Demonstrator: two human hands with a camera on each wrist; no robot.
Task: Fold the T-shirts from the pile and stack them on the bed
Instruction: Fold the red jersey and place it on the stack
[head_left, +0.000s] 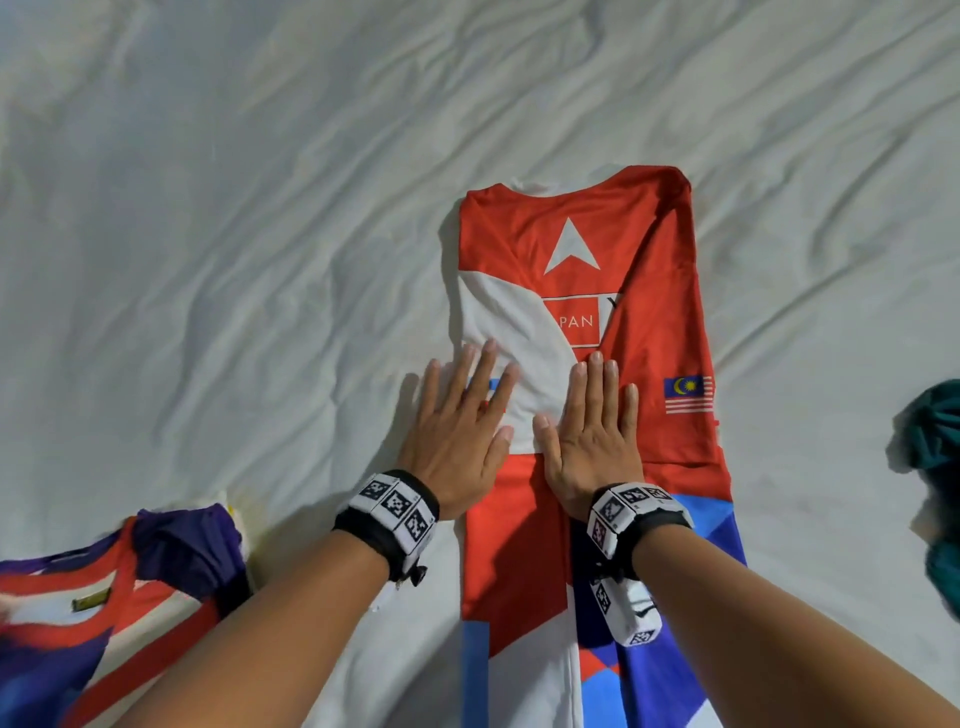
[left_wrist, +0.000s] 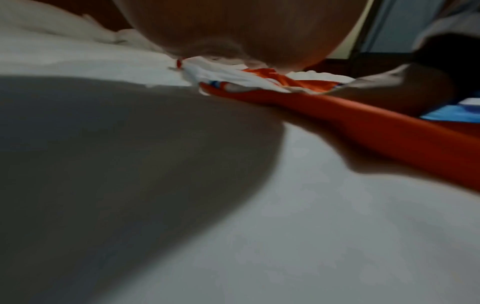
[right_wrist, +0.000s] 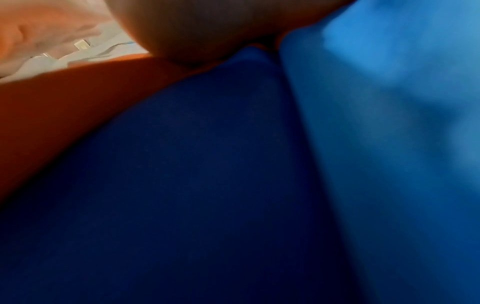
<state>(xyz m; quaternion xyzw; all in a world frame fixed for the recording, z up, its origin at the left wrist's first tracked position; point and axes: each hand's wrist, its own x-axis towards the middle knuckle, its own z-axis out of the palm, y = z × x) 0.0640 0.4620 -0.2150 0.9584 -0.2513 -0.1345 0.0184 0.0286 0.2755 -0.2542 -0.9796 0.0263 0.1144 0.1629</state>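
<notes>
A red, white and blue T-shirt (head_left: 654, 312) lies on the white bed sheet (head_left: 234, 234), its sides folded in to a long narrow strip with the collar at the far end. My left hand (head_left: 457, 415) presses flat on its left edge, fingers straight and spread. Beside it my right hand (head_left: 592, 421) lies flat on the shirt's middle. In the left wrist view the red fabric (left_wrist: 376, 123) runs to the right of my left palm (left_wrist: 246, 30). The right wrist view shows only my right palm (right_wrist: 207, 26) on the blue and red cloth (right_wrist: 207, 185).
A pile of red, white and purple shirts (head_left: 104, 597) lies at the near left. A dark teal garment (head_left: 935, 467) sits at the right edge. Wrinkled bare sheet stretches beyond the shirt and to its far left.
</notes>
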